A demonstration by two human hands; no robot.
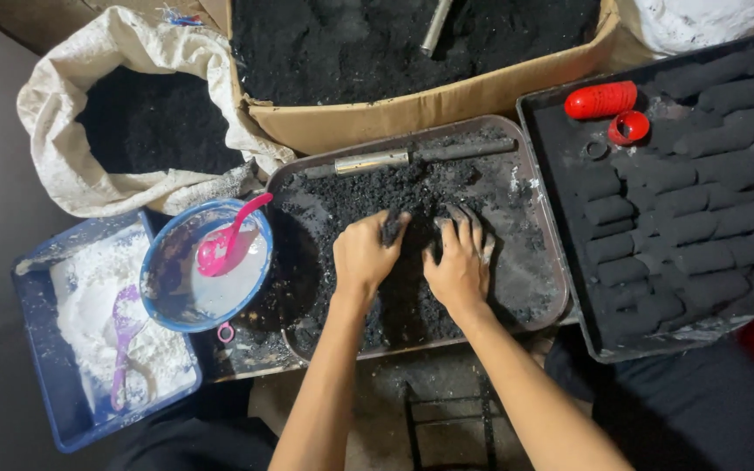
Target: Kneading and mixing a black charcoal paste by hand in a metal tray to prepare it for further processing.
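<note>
Head view: both hands work in the black powder (412,196) heaped in a metal tray (551,262). The left hand (364,253) has its grip curled around a clump; the right hand (460,262) presses spread fingers flat into it. A metal pipe tool (373,161) lies along the tray's far edge; a blue bowl (154,292) sits just beside its left edge.

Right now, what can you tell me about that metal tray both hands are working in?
The metal tray is a shallow, rounded-corner pan, dull grey and smeared with soot. It lies flat in front of the person, holding loose black powder. A metal rod lies along its far side. The left hand and right hand press into the powder at its middle.
</note>
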